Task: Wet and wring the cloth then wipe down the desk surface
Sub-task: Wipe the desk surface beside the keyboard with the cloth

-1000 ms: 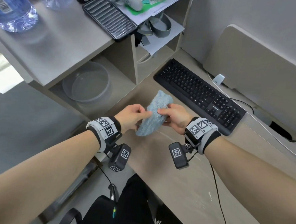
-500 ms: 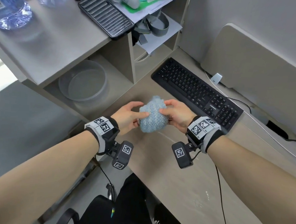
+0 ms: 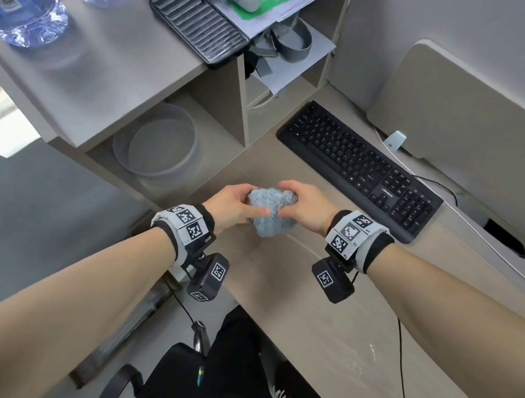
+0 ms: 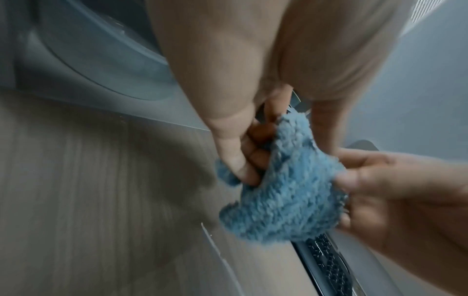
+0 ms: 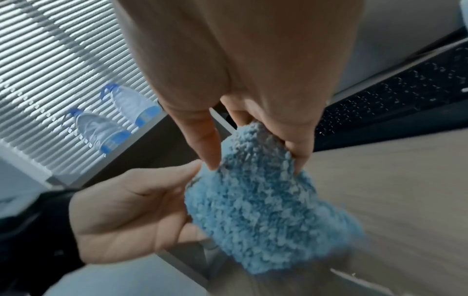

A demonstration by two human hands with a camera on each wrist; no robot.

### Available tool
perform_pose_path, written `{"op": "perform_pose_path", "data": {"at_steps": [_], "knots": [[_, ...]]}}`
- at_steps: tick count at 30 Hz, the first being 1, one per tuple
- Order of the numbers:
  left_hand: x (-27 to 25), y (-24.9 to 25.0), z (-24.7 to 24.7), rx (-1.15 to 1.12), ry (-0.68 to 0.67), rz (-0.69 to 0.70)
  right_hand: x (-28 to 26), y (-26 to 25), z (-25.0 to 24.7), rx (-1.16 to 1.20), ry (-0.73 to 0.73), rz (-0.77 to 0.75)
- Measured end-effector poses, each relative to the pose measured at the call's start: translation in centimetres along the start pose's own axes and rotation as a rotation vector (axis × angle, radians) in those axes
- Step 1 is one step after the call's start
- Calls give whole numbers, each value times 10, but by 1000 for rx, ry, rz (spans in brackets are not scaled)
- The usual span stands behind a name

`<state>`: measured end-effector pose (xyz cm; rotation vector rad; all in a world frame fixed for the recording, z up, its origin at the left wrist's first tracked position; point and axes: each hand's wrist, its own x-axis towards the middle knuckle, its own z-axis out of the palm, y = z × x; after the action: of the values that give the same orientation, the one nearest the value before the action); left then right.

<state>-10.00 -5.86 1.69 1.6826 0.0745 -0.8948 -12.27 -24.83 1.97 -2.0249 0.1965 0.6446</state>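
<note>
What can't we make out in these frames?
- Cloth: wet or dry unclear; the head view is too small, wrist views blurred.
- Basin: holds water or not, unclear; the shelf shades it.
- Left hand fingers: tips buried in cloth in left wrist view.

Fluffy light blue cloth point(image 3: 269, 213). Black keyboard point(image 3: 359, 170) with white letters. Beige desk point(image 3: 324, 321) with faint wood grain. Black ribbed case point(image 3: 199, 23). Clear bottles point(image 5: 101, 128) with blue caps and labels. Black-and-white square markers on grey wristbands point(image 3: 188, 224).
</note>
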Motion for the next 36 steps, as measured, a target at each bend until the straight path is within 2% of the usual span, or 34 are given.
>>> {"op": "perform_pose_path", "data": {"at_steps": [3,5,9,11,14,18,21,23,26,28,29,31,32,36], "knots": [[2,-6,-1,438,3,31,3,0,-2,-123,-16,-9],[3,-10,2,569,78,40,6,0,-2,-137,-16,-17],[10,-18,-4,387,56,19,10,5,1,-331,31,-73],[11,-23,-10,254,25,0,11,7,5,-320,-54,-85],[12,-29,-12,118,54,-10,12,3,14,-204,-172,-23],[10,-44,-21,70,132,-76,28,-1,27,-80,-154,83],[6,-73,-43,109,305,-202,48,-5,35,-96,-78,149],[1,-95,-66,145,399,-295,59,-14,39,-202,39,97],[-8,-129,-105,205,502,-403,76,-31,50,-320,156,-110],[-12,-146,-125,176,579,-443,87,-34,68,-456,89,-248],[-12,-151,-131,143,602,-463,91,-31,82,-555,-2,-287],[-11,-158,-142,141,639,-495,94,-22,109,-745,-192,-306],[-9,-159,-145,147,656,-498,94,-18,119,-784,-231,-303],[-1,-164,-150,88,651,-503,109,-7,140,-847,-76,-295]]}}
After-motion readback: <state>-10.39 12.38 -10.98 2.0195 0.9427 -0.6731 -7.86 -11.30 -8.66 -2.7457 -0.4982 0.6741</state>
